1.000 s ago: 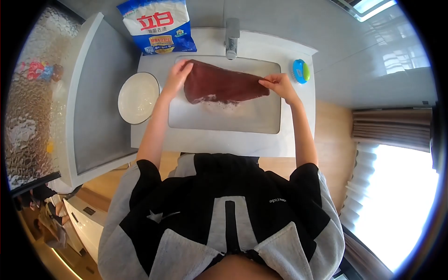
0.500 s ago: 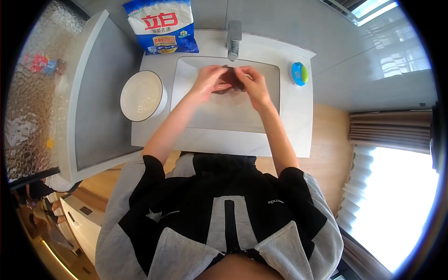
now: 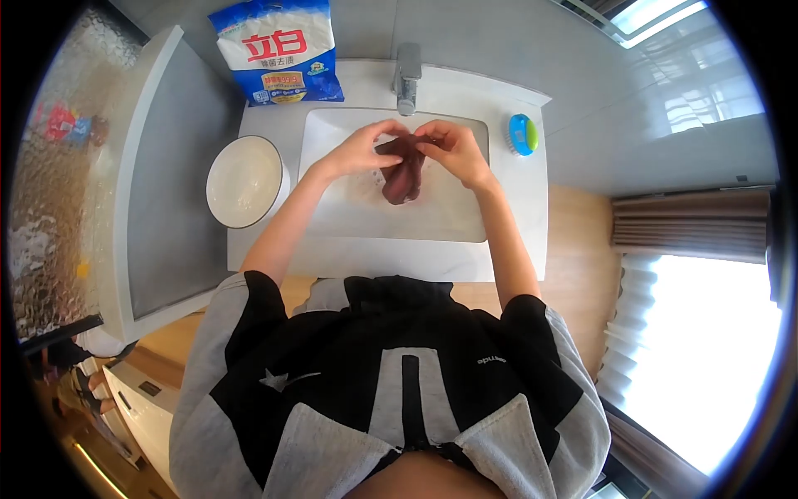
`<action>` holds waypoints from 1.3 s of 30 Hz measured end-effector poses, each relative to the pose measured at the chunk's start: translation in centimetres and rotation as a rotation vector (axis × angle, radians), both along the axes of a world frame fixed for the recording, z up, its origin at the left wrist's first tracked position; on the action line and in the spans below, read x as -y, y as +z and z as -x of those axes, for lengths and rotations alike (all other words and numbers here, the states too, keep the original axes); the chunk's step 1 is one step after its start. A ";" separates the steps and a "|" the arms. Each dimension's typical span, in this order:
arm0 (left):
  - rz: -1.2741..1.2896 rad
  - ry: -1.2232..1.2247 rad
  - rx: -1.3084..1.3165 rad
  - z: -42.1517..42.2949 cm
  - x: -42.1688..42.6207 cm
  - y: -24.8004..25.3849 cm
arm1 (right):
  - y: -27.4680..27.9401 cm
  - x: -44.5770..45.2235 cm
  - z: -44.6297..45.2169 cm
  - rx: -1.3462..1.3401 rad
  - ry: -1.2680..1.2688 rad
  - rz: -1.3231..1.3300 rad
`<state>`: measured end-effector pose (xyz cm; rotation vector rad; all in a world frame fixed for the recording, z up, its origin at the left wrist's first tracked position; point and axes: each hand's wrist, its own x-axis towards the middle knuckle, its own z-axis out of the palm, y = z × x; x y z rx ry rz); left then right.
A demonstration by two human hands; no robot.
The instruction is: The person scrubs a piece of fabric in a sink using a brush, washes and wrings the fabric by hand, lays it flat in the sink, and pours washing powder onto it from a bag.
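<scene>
A dark red cloth [image 3: 402, 181] hangs bunched over the white sink [image 3: 357, 220], just in front of the faucet [image 3: 407, 79]. My left hand [image 3: 362, 150] pinches its upper left part. At its top right, my right hand [image 3: 455, 151] grips the cloth between thumb and fingers. Both hands are close together, and the lower end of the cloth dangles between them. Some suds and wet spots show in the basin around it.
Left of the sink stands a white bowl [image 3: 245, 181] with a dark rim. A blue and white detergent bag [image 3: 281, 58] is at the back left. On the counter's right side lies a blue and green brush [image 3: 521, 135]. Part of a person [image 3: 87, 387] shows at the lower left.
The cloth was stretched wide between both hands, then gathered up as they came together. Now more of it hangs down below my fingers. The view has shifted slightly.
</scene>
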<state>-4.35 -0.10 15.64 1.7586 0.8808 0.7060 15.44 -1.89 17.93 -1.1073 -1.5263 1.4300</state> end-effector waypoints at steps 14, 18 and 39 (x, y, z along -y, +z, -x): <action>0.623 0.235 0.193 -1.5 -2.9 2.7 | -1.4 -1.0 0.0 -0.202 -0.199 -0.020; 0.616 0.171 0.202 -2.1 -2.2 4.5 | 0.0 0.6 1.6 0.082 -0.266 -0.273; 0.844 -0.232 0.123 -2.6 -1.7 -6.5 | 3.1 -8.5 -2.9 -0.141 -0.211 -0.010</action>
